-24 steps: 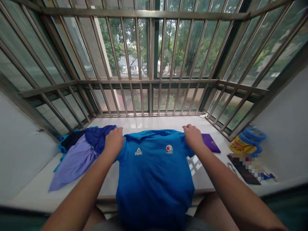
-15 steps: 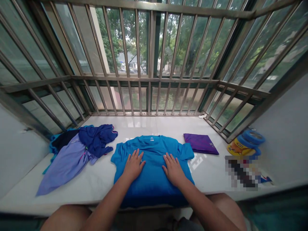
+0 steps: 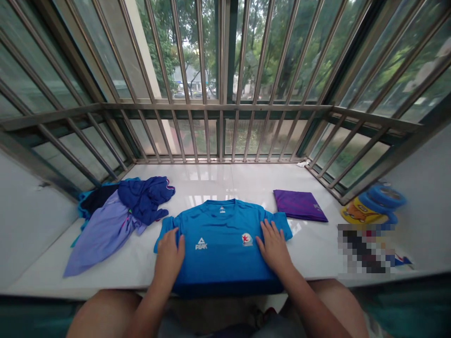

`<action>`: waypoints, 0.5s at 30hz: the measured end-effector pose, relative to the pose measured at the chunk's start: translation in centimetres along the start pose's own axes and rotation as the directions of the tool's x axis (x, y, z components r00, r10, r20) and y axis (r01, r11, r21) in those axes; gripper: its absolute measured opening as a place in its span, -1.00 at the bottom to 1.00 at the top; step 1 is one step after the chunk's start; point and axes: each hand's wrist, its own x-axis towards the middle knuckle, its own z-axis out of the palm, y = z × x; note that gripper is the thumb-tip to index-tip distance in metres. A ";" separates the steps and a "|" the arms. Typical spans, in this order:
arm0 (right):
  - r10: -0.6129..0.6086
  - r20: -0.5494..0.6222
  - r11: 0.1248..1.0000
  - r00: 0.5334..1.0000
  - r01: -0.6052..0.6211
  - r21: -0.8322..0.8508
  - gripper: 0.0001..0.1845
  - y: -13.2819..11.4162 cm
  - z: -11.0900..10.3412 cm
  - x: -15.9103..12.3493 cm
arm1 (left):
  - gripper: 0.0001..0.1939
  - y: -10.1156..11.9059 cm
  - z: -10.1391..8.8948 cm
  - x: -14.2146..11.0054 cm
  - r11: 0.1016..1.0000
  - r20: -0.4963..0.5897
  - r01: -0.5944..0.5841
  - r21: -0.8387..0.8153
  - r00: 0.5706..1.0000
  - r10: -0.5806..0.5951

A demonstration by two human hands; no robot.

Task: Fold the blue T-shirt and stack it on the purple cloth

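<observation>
A blue T-shirt (image 3: 221,251) lies front side up on the white ledge, its collar toward the window and its lower part hanging over the near edge. White PEAK lettering and a round badge with a red figure show on its chest. My left hand (image 3: 170,256) rests on the shirt's left side, just below the sleeve, thumb apart from the fingers. On the opposite side, below the other sleeve, my right hand (image 3: 275,245) lies flat with its fingers spread. Neither hand grips the cloth.
Crumpled clothes, among them a lavender garment (image 3: 102,239) and a navy one (image 3: 144,197), lie at left. A folded purple garment (image 3: 299,205) sits at right, near a blue and yellow container (image 3: 371,206) and a pixelated patch. Metal bars (image 3: 221,108) line the window behind the ledge (image 3: 211,180).
My hands have moved apart from the shirt's middle to its two sides, uncovering the chest logos. The shirt's front looks smoother. The view has tilted slightly down.
</observation>
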 end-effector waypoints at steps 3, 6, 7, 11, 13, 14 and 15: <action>0.081 -0.010 0.996 0.997 -0.081 -0.039 -0.29 1.2 0.6 0.6 | -0.27 -2.8 -2.3 2.2 0.953 -0.021 0.237 0.188 0.971 -0.237; 0.076 -0.014 0.996 0.997 -0.077 -0.052 -0.29 1.4 1.0 0.4 | -0.58 -4.2 -3.4 3.8 0.952 0.044 0.233 0.197 0.968 -0.246; 0.074 -0.016 0.996 0.997 -0.075 -0.052 -0.29 1.4 1.0 0.3 | -0.67 -4.0 -3.5 4.1 0.961 0.066 0.207 0.184 0.973 -0.222; 0.074 -0.019 0.996 0.997 -0.075 -0.049 -0.28 1.1 0.9 0.2 | -0.64 -1.3 -2.9 2.6 1.000 -0.048 -0.002 0.027 0.999 0.004; 0.076 -0.019 0.996 0.997 -0.077 -0.047 -0.29 1.1 0.8 0.3 | -0.64 0.1 -2.0 0.5 0.964 -0.123 -0.263 -0.039 0.959 0.257; 0.077 -0.018 0.996 0.997 -0.078 -0.045 -0.29 1.2 0.8 0.3 | -0.63 0.4 -1.5 -0.7 0.921 -0.123 -0.387 -0.049 0.917 0.379; 0.078 -0.016 0.996 0.997 -0.079 -0.043 -0.29 1.2 0.8 0.3 | -0.57 0.3 -1.0 -1.7 0.878 -0.097 -0.475 -0.053 0.878 0.469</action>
